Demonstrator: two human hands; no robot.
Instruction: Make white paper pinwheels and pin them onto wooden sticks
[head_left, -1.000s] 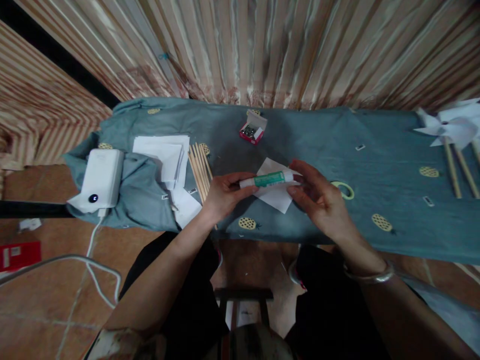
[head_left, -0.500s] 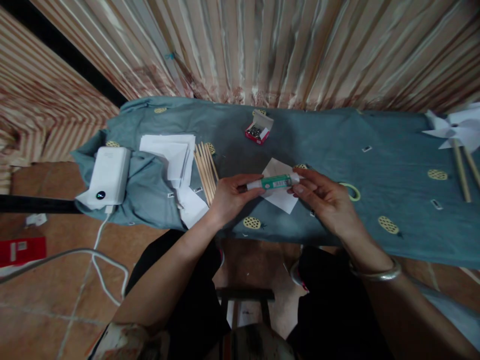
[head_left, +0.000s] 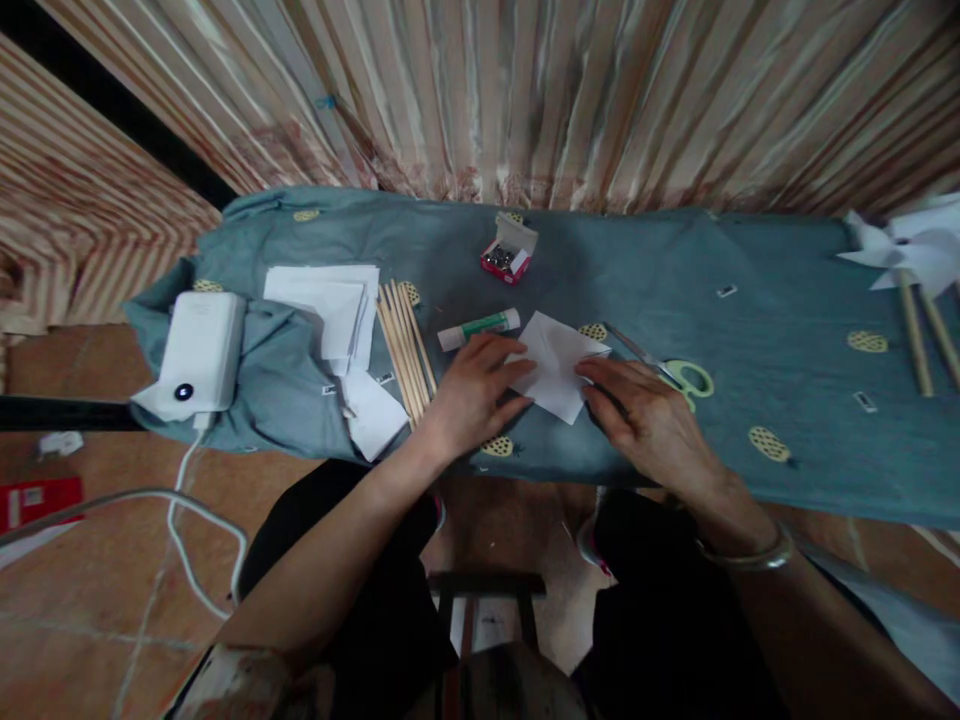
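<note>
A folded white paper square lies on the blue-grey cloth in front of me. My left hand rests on its left corner with fingers stretched flat. My right hand touches its right edge, fingers extended and holding nothing. A green and white glue stick lies on the cloth just beyond my left hand, free of both hands. Green-handled scissors lie right behind my right hand.
Wooden sticks and a pile of white paper sheets sit to the left, with a white power bank and its cable further left. A small red box of pins stands at the back. Paper pinwheels on sticks lie far right.
Both hands held the glue stick above the paper before. Now it lies on the cloth behind my left hand, and both hands have come down onto the paper.
</note>
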